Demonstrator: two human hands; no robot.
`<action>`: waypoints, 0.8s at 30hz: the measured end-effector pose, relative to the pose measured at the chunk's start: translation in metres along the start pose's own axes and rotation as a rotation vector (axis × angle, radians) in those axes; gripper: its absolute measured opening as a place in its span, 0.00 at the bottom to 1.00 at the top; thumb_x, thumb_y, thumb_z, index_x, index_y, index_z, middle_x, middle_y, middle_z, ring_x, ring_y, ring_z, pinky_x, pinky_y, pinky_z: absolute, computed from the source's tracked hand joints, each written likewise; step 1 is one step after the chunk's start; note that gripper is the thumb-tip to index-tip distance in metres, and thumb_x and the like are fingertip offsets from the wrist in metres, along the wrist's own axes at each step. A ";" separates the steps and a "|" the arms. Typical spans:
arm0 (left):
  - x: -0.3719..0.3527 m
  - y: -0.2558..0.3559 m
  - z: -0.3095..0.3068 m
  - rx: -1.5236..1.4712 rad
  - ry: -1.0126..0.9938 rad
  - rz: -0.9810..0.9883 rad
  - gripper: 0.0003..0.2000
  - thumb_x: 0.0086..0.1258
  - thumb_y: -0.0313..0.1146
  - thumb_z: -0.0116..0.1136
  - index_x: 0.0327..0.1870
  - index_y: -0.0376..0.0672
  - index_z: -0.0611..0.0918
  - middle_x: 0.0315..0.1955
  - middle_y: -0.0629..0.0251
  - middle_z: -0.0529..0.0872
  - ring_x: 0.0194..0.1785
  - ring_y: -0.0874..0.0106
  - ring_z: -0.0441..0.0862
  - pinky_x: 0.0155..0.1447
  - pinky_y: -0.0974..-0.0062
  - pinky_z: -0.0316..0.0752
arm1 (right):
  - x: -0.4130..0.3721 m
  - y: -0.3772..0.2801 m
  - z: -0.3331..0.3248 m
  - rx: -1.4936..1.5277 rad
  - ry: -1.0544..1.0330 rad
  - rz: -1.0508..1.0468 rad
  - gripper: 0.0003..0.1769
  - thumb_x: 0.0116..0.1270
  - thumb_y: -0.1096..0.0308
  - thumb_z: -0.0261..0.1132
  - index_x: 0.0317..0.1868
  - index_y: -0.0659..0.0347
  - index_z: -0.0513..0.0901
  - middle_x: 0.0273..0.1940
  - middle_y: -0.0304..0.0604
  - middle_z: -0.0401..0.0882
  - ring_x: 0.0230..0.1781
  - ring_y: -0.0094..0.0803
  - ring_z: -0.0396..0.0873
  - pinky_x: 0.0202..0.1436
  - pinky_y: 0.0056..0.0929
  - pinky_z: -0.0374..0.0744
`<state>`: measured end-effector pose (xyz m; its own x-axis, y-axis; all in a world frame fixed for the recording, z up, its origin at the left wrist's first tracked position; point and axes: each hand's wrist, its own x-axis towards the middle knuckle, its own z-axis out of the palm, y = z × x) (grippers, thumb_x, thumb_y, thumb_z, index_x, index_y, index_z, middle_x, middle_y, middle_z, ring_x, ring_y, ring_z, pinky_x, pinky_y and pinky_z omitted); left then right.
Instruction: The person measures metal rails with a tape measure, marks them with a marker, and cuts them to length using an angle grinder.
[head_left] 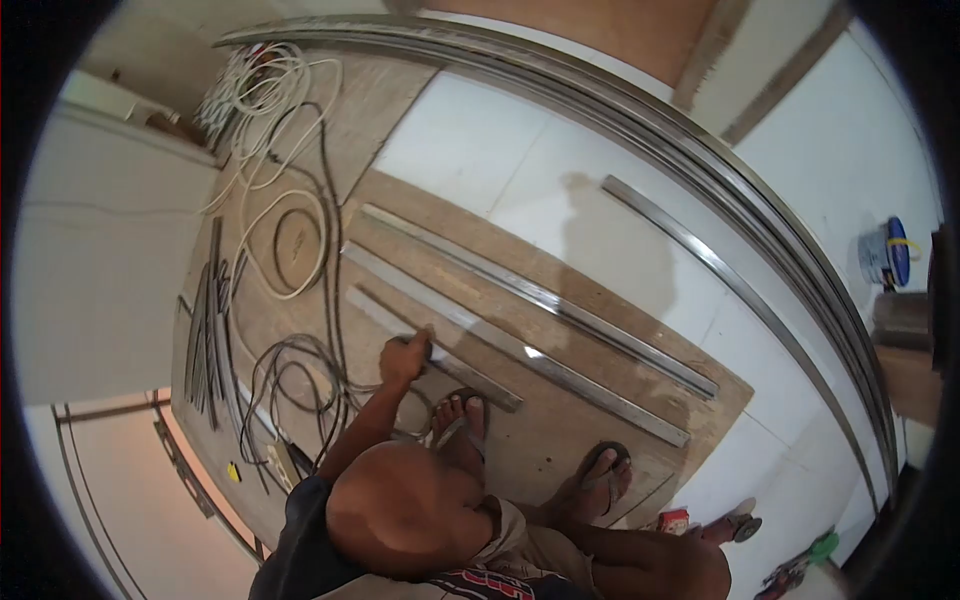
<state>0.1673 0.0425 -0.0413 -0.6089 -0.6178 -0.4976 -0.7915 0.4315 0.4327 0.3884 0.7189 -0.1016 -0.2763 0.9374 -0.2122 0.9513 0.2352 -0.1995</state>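
My left hand (pixel 403 360) reaches down past my knee and is closed at the short metal bar (pixel 470 378), thumb on top. A dark patch shows under the fingers; I cannot tell whether it is an object or shadow. The bar lies flat on the brown board, its lower end close to my sandalled foot (pixel 460 420). Beyond it, roughly parallel, lie a longer metal bar (pixel 460 320) and a second long metal bar (pixel 600 318). My right hand is out of view.
Coiled cables (pixel 322 240) spread over the left side. Thin metal strips (pixel 205 340) lie by the left wall. A single bar (pixel 700 250) rests on white tiles, with long curved-looking profiles (pixel 640 110) behind it. Far right stands a bucket (pixel 875 255). Another foot (pixel 735 527) shows at lower right.
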 end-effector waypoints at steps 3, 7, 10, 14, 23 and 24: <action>-0.001 0.010 -0.013 0.094 -0.105 -0.028 0.38 0.59 0.65 0.63 0.35 0.24 0.87 0.29 0.38 0.88 0.40 0.50 0.89 0.50 0.57 0.78 | -0.006 0.042 -0.019 -0.025 0.058 0.105 0.49 0.58 0.39 0.74 0.60 0.79 0.73 0.54 0.60 0.83 0.56 0.54 0.81 0.59 0.46 0.79; 0.018 -0.007 -0.010 0.139 -0.201 -0.033 0.41 0.59 0.69 0.62 0.37 0.24 0.87 0.31 0.37 0.88 0.44 0.48 0.88 0.54 0.57 0.77 | -0.034 0.109 -0.044 -0.050 0.144 0.285 0.49 0.57 0.39 0.74 0.60 0.79 0.73 0.54 0.61 0.83 0.55 0.54 0.81 0.59 0.46 0.79; 0.018 -0.004 -0.012 0.243 -0.181 -0.043 0.43 0.58 0.71 0.62 0.39 0.24 0.87 0.35 0.35 0.88 0.47 0.49 0.87 0.55 0.57 0.77 | -0.048 0.176 -0.044 -0.015 0.179 0.337 0.49 0.57 0.40 0.73 0.61 0.78 0.72 0.53 0.63 0.83 0.55 0.58 0.81 0.59 0.47 0.79; 0.032 -0.007 -0.018 0.500 -0.310 0.089 0.43 0.62 0.72 0.58 0.41 0.25 0.86 0.34 0.39 0.88 0.47 0.52 0.87 0.54 0.56 0.77 | -0.068 0.130 -0.066 0.028 0.221 0.361 0.46 0.55 0.42 0.72 0.60 0.75 0.72 0.51 0.65 0.83 0.53 0.62 0.82 0.58 0.49 0.79; -0.019 0.092 0.000 0.513 -0.259 0.971 0.19 0.57 0.34 0.78 0.47 0.37 0.85 0.43 0.49 0.86 0.45 0.55 0.84 0.52 0.59 0.78 | -0.066 0.119 -0.071 0.028 0.204 0.404 0.41 0.53 0.44 0.73 0.56 0.68 0.72 0.48 0.63 0.84 0.49 0.60 0.84 0.54 0.51 0.81; -0.025 0.103 0.005 0.564 -0.238 1.187 0.24 0.53 0.33 0.79 0.52 0.40 0.84 0.47 0.51 0.83 0.49 0.54 0.82 0.54 0.59 0.78 | -0.067 0.116 -0.073 0.040 0.177 0.416 0.41 0.53 0.44 0.73 0.55 0.68 0.71 0.49 0.63 0.84 0.49 0.60 0.84 0.54 0.51 0.81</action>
<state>0.1006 0.1061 0.0117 -0.8881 0.4222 -0.1815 0.3420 0.8710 0.3528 0.5269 0.7023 -0.0402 0.1592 0.9805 -0.1156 0.9695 -0.1773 -0.1691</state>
